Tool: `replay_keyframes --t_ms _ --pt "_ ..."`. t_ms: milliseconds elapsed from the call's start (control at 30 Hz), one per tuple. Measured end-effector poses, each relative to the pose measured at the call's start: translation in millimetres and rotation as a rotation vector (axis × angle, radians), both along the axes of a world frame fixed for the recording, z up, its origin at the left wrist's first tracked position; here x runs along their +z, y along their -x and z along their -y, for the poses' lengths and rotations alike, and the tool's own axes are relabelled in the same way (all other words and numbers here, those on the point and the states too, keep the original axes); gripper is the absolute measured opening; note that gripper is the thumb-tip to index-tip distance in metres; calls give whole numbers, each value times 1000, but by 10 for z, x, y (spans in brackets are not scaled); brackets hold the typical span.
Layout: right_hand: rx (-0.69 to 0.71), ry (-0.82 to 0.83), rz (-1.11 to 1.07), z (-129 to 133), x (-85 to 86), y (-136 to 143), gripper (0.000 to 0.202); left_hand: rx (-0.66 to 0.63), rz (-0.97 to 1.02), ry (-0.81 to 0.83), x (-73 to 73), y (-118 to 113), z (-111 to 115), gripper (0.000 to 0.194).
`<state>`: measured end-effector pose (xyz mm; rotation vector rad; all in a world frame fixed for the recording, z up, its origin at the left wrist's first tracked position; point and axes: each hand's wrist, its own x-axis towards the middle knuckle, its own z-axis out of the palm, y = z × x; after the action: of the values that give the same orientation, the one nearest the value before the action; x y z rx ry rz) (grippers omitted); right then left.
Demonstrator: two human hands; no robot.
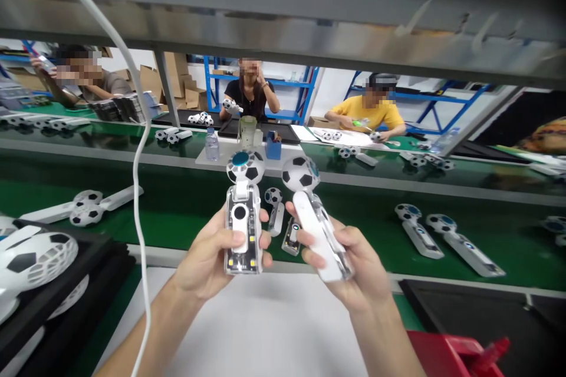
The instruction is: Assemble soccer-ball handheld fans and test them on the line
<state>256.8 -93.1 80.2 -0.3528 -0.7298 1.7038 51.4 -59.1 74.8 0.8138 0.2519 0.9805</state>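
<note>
My left hand [216, 247] grips a handheld fan with a soccer-ball head [243, 230] upright, its clear side with a round black button and small yellow parts facing me. The thumb rests by the lower part of the button strip. In my right hand [354, 259] is a second soccer-ball fan [313, 230], tilted, with its smooth white side turned partly toward me and its head leaning left. Both are held above a white sheet [265, 324]. Just beyond, between the hands, two more fans lie on the green belt [354, 212].
Several fans [460, 241] lie on the belt to the right and left. Black trays hold larger ball-headed pieces [35, 259] at left. A red bin [446, 353] sits at lower right. A white cable [139, 188] hangs at left. Several people sit across the belt, beneath an overhead shelf.
</note>
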Motion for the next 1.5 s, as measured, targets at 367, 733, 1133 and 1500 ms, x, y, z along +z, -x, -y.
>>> replay_keyframes --t_ms 367,733,1133,1500 --pt "-338 -76 577 91 -100 179 82 11 -237 -212 51 0 53 69" --pt "-264 -83 564 206 22 167 92 -43 -280 -162 81 22 68 49" --pt "-316 -106 596 243 46 134 80 -15 -225 -144 98 46 135 42" --pt "-338 -101 634 227 49 96 81 17 -181 -88 74 32 108 42"
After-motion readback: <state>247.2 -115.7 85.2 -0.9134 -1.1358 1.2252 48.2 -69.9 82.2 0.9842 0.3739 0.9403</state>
